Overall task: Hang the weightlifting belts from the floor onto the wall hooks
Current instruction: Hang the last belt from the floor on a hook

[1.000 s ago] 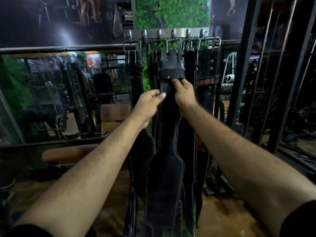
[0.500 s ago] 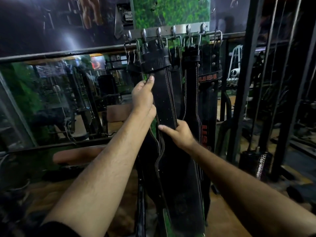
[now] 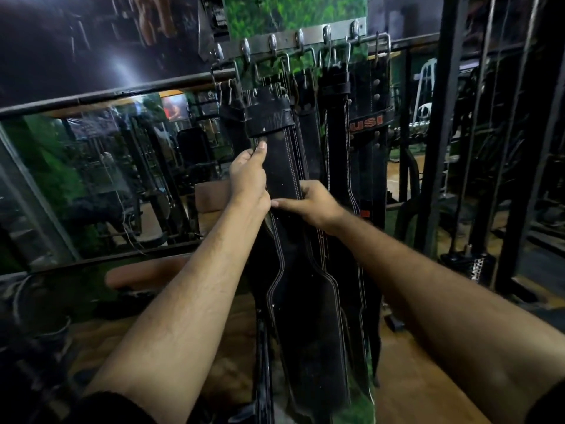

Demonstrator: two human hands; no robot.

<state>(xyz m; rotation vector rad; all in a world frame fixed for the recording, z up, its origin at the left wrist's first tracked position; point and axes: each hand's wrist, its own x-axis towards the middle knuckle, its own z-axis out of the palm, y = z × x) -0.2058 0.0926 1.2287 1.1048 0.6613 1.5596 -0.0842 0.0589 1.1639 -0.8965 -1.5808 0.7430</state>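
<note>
Several black leather weightlifting belts hang from a metal hook rail (image 3: 308, 36) on the wall. The front belt (image 3: 282, 169) has white stitching and a wide lower part reaching toward the floor. My left hand (image 3: 248, 175) grips this belt's left edge just below its looped top. My right hand (image 3: 310, 203) presses its fingers across the belt's narrow strap a little lower. A belt with red letters (image 3: 365, 123) hangs further right.
A dark horizontal bar (image 3: 107, 93) runs left of the hooks above a mirror (image 3: 101, 179). A black steel rack post (image 3: 440, 117) stands to the right. A brown padded bench (image 3: 143, 272) sits low at left. The floor (image 3: 422, 399) is wooden.
My left hand has dropped a little down the belt's left edge. My right hand rose to meet it on the strap. The belt's top now hangs straighter under the hooks.
</note>
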